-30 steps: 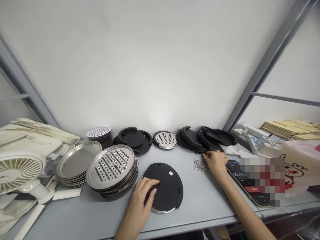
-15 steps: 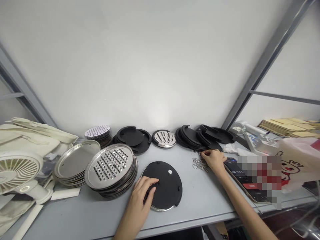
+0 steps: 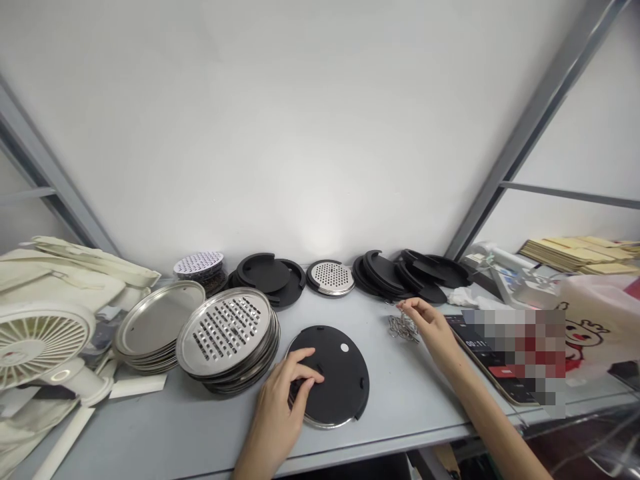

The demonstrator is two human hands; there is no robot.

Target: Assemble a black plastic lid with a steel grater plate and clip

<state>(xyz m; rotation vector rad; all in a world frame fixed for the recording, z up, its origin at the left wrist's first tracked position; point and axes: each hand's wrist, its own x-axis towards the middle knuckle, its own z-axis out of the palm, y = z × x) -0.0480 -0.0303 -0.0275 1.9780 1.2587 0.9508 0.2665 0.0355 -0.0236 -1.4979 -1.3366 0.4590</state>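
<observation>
My left hand (image 3: 280, 393) rests on the left part of a round black disc (image 3: 340, 373) with a silver rim edge, a white dot and small raised tabs. Its fingers are bent and apart, the tips touching the disc's top. Farther right, my right hand (image 3: 425, 327) has thumb and forefinger pinched together beside a small pile of thin metal wire pieces (image 3: 401, 328). Whatever sits between those fingertips is too small to make out.
Left stand stacked perforated grater plates (image 3: 227, 333), plain metal discs (image 3: 160, 320) and a white fan (image 3: 40, 347). Along the wall lie black round holders (image 3: 265, 273), a grater disc (image 3: 331, 277) and more black holders (image 3: 385, 273). A phone (image 3: 480, 353) and plastic bag (image 3: 600, 320) are right.
My right hand has lifted slightly and drawn back from the wire pieces, showing more of the pile. My left fingers have shifted a little on the disc. The view has moved slightly.
</observation>
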